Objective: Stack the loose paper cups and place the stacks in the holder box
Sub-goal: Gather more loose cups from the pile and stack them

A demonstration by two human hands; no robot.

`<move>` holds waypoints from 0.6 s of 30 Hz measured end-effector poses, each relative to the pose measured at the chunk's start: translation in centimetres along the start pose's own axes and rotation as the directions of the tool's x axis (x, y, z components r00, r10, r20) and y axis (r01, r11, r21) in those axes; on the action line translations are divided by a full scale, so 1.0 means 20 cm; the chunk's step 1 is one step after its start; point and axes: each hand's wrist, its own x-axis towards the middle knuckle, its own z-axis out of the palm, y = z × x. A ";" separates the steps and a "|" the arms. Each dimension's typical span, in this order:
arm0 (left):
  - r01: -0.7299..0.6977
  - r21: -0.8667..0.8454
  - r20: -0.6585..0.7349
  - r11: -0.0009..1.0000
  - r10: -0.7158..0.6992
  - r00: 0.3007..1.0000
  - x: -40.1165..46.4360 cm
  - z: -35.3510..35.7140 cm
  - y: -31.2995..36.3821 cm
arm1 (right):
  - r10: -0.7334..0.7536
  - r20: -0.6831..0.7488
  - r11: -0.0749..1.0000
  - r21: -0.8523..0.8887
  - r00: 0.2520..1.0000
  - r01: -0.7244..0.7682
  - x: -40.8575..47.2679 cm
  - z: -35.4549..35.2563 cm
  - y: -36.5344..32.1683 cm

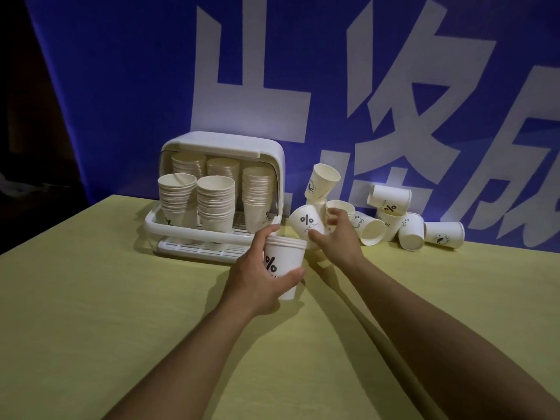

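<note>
The holder box (222,189) is set on the table (91,298) toward its far edge, left of centre, with five cup stacks (215,204) stood inside: three at the back, two at the front. A pile of loose cups (391,219) is spread to its right, against the banner (303,71) hung behind the table. Nearer, between box and pile, a short stack (283,265) is held upright, with a tilted cup (304,222) just beyond it.
</note>
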 end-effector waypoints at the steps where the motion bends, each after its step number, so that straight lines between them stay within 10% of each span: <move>1: 0.008 -0.003 0.061 1.000 -0.008 0.998 -0.01 0.00 0.00 | 0.005 0.003 0.997 0.074 1.000 -0.006 -0.03 -0.04 0.00; 10: -0.026 0.065 0.267 0.998 0.008 0.964 -0.06 0.04 0.05 | -0.208 0.344 0.953 0.283 0.916 0.110 -0.36 -0.26 -0.09; 18: -0.025 -0.062 0.106 0.998 0.032 0.994 -0.05 0.03 0.03 | -0.238 0.240 0.963 0.188 0.941 0.196 -0.43 -0.24 -0.06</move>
